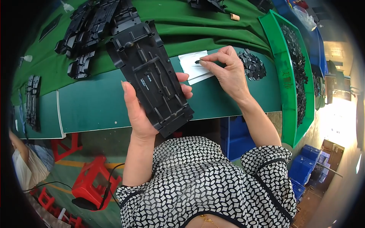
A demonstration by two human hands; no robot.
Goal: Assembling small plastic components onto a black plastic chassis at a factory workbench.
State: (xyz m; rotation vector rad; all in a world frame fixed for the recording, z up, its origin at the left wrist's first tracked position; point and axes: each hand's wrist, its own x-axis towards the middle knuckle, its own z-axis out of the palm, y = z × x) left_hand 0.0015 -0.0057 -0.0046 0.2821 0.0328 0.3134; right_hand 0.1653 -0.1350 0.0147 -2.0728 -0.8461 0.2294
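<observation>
A long black plastic toy car chassis (146,76) is tilted up in my left hand (138,114), the thumb along its left edge and the fingertips showing at its right edge. Between the thumb and forefinger of my right hand (228,70) is a small black plastic piece (198,62), too small to make out in detail. That hand is over a white sheet of paper (197,78) on the green table (91,104), apart from the chassis. Beside my right wrist lies a pile of small black pieces (253,66).
A green bin (291,125) full of small black parts stands at the right. Stacked black chassis (95,30) lie on green cloth (175,34) at the far left, with another black part (33,100) nearer. A red stool (91,182) and another person's arm (19,146) are at lower left.
</observation>
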